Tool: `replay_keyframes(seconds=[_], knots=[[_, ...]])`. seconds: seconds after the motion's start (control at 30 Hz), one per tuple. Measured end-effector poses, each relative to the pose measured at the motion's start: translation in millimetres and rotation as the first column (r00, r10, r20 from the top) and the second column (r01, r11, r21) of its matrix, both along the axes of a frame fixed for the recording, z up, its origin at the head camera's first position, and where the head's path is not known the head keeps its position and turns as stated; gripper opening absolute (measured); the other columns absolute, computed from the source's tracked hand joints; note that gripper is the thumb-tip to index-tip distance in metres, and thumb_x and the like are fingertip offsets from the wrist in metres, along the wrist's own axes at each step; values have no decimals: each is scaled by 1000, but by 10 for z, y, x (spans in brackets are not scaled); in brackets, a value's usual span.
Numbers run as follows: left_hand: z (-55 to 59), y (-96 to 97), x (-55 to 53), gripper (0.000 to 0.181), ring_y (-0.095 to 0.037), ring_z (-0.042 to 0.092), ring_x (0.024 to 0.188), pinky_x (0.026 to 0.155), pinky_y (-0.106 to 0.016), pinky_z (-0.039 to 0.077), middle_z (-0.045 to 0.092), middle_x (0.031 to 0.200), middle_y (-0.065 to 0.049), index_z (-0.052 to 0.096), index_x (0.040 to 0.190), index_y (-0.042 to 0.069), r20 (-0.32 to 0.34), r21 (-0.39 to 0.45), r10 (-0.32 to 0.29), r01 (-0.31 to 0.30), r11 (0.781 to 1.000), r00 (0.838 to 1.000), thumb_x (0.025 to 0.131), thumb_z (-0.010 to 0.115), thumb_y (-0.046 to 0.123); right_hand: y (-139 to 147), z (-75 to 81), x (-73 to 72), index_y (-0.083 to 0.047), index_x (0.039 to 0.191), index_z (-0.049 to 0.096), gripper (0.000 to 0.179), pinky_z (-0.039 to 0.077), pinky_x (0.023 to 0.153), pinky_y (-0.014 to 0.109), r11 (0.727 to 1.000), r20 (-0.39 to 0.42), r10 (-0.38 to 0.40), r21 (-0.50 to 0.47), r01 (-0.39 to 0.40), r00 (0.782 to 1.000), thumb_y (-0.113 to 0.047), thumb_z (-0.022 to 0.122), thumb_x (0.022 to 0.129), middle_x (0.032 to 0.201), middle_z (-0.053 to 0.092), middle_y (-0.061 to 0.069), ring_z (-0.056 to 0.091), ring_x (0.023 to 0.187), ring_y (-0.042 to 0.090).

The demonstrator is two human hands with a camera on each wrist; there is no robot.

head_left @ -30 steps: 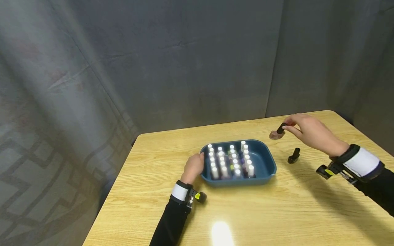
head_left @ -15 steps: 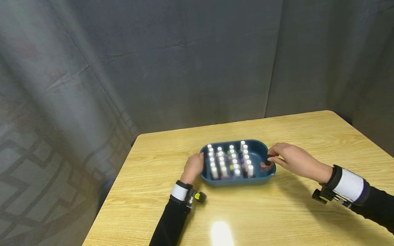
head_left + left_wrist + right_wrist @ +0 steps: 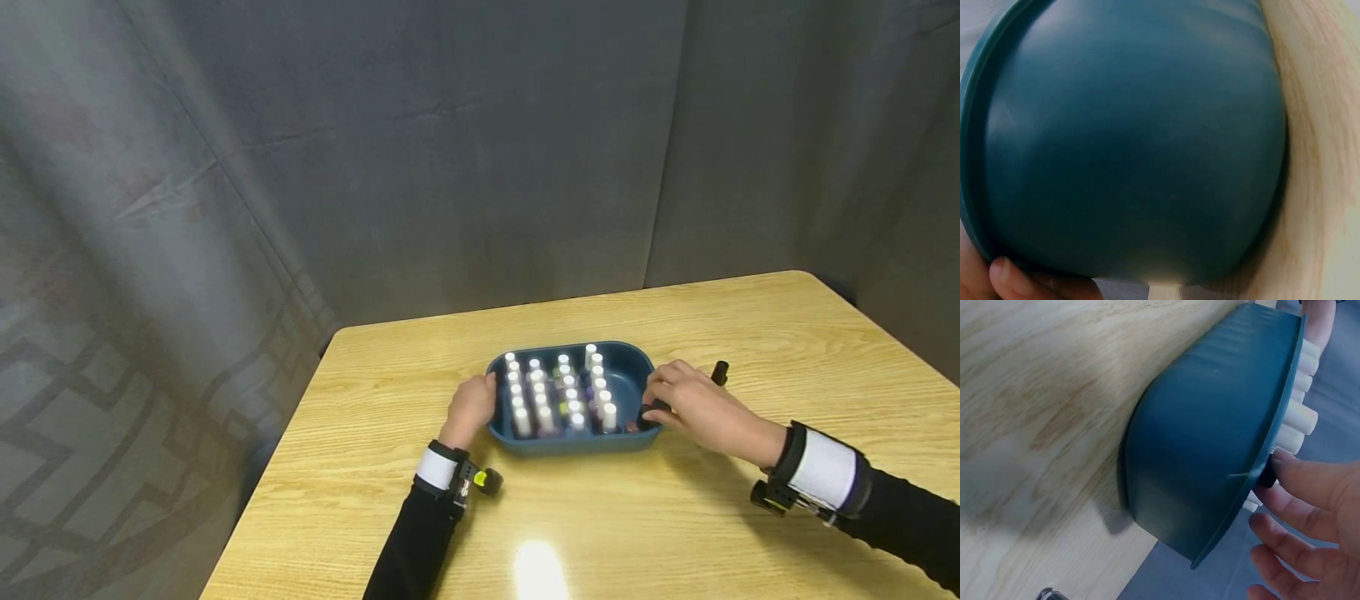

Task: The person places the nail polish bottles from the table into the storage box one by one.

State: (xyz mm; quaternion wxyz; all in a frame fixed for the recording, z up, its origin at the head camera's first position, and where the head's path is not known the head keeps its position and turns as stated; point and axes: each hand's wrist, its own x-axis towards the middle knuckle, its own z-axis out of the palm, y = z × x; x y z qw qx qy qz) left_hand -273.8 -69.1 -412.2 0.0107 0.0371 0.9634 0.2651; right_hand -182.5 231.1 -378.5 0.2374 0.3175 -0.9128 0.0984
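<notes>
A dark blue plastic bin (image 3: 577, 447) stands on the table with several rows of white-capped bottles (image 3: 609, 417) upright inside. My left hand (image 3: 471, 408) grips its left rim; in the left wrist view, fingertips (image 3: 1011, 279) curl at the rim. My right hand (image 3: 701, 410) is over the bin's right end, pinching the black cap of a nail polish bottle (image 3: 632, 427) between thumb and fingers, low at the front right corner. In the right wrist view the black cap (image 3: 1267, 475) shows just past the rim, while the bin wall hides the bottle's body.
A second black-capped nail polish bottle (image 3: 720, 372) stands on the table behind my right hand, its lower part hidden. The wooden table (image 3: 390, 400) runs back to a grey curtain (image 3: 487, 183).
My right hand has brought the pinkish-brown nail polish bottle from the table at the back right down into the bin's front right corner. My left hand stays on the rim.
</notes>
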Motion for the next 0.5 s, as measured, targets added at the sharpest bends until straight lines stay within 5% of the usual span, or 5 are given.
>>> replay_keyframes(seconds=[0.5], knots=[[10, 1, -3, 50, -27, 60, 75, 58, -35, 47, 65, 93, -20, 64, 92, -2, 5, -9, 3, -3, 1000, 1000, 100, 29, 32, -35, -50, -3, -15, 80, 65, 13, 46, 73, 41, 1000, 78, -17, 3, 17, 997, -19, 76, 73, 88, 60, 1, 56, 84, 19]])
